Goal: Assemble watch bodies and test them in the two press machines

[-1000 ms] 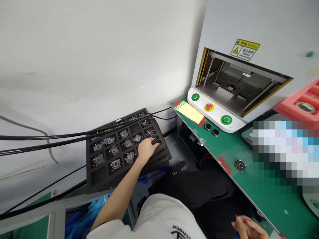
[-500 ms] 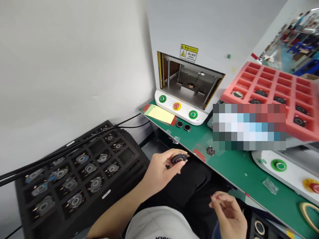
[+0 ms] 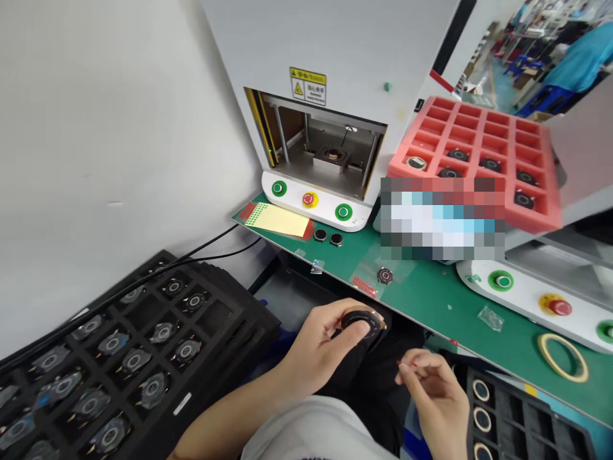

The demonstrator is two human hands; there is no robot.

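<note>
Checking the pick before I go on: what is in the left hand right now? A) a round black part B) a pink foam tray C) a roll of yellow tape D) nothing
A: the left hand grips a round black part in its fingers, in front of the green bench.

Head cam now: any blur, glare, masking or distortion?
Head view: even, soft lighting, no harsh glare; a pixelated block masks part of the pink tray; wide-angle bend at the edges; left hand with round black part sharp; black tray slightly soft.
</note>
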